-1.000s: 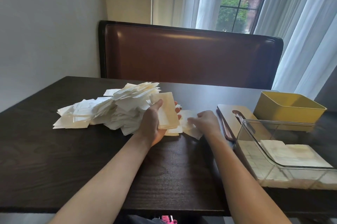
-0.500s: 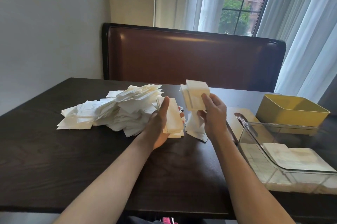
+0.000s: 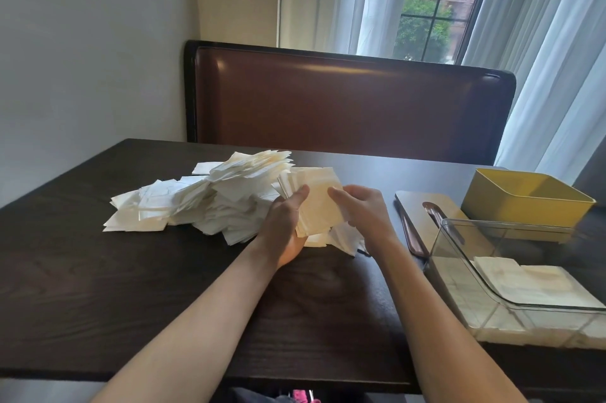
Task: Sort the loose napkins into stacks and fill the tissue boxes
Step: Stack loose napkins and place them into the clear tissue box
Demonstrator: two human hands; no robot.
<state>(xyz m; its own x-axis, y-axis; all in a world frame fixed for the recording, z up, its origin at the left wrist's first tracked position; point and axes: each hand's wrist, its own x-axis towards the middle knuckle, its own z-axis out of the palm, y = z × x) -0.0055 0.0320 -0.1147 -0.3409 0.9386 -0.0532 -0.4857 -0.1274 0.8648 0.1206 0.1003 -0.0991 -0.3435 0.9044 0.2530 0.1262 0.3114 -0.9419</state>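
Stack (image 3: 316, 202) tilted on edge | left hand (image 3: 284, 227), right hand (image 3: 364, 210) gripping

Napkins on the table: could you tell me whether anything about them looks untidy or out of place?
Yes. The loose napkin pile sprawls unevenly across the dark table, sheets fanned at mixed angles. Only the small stack held between the left hand and right hand looks squared up.

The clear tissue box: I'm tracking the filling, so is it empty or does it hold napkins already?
Partly filled. Through the clear tissue box, a low layer of white napkins lies flat on its bottom.
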